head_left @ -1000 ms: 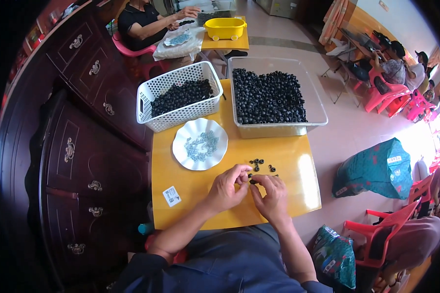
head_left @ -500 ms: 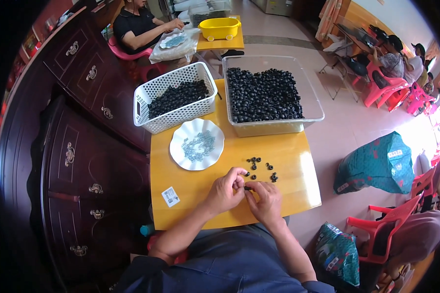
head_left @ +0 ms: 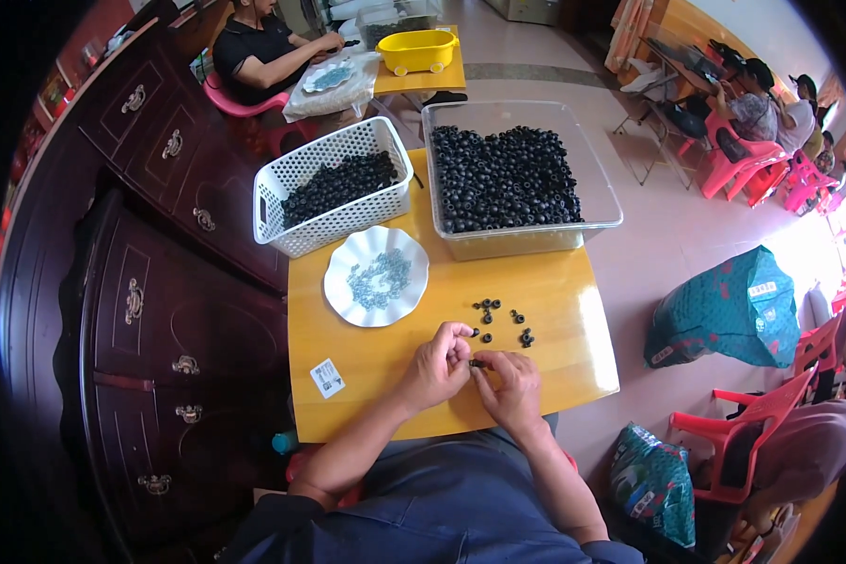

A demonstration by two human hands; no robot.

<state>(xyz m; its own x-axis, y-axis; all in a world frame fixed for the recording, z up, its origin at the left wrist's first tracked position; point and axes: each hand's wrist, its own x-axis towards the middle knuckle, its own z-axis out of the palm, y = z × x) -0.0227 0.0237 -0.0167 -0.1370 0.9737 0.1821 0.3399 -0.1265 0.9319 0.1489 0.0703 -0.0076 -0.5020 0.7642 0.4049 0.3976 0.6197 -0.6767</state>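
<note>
Close together over the near part of the table are my left hand (head_left: 435, 365) and my right hand (head_left: 512, 383), both with fingers pinched. A small black ring-shaped part (head_left: 477, 364) is in my right fingertips, right against my left fingers. What my left fingers pinch is too small to make out. Just beyond them lie several loose black rings (head_left: 488, 320) on the tabletop. A white scalloped plate (head_left: 340, 299) to the left holds many small, clear bluish pieces (head_left: 381, 279).
Behind the plate, a white perforated basket (head_left: 333, 226) and a clear plastic bin (head_left: 512, 246) hold black rings. A printed card (head_left: 327, 378) lies on the yellow table (head_left: 385, 376). Dark drawers (head_left: 174, 310) flank the left; teal bags (head_left: 719, 310) stand right. A person (head_left: 263, 61) sits ahead.
The view has shifted slightly. My hands stay in nearly the same pinched pose, and the black part between them shows a little more clearly.
</note>
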